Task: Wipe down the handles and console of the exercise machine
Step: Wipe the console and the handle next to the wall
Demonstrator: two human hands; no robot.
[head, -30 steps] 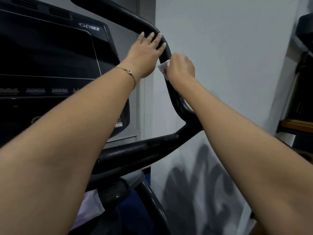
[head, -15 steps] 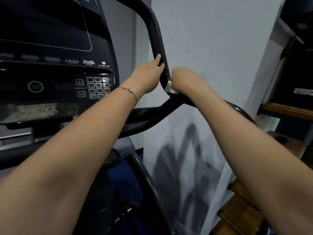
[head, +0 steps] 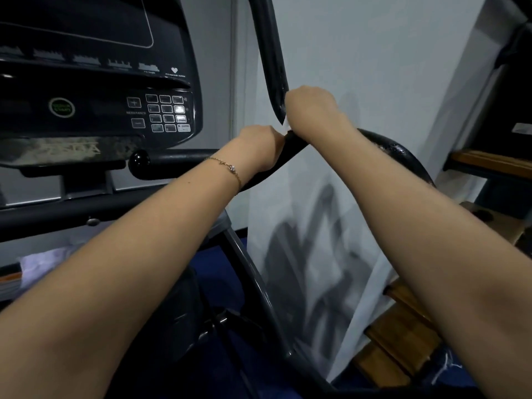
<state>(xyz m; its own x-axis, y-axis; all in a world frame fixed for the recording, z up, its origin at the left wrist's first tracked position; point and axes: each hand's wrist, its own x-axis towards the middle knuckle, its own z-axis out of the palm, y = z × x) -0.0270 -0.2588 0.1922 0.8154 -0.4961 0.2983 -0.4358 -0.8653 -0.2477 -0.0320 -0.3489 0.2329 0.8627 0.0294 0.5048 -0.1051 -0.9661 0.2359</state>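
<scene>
Both hands now sit lower on the handle (head: 269, 53). Left hand (head: 259, 148) and right hand (head: 311, 108) fingers wrap it; its tight bend may escape wiping.

Open gap between console (head: 95, 116) and handle (head: 270, 53), white wall (head: 374, 67) close beside handle's right

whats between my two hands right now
In the head view, the black handle passes between the left hand and right hand, plus a white sliver, likely the cloth.

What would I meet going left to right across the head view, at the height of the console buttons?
green round button → keypad → left hand → right hand → wooden shelf
</scene>
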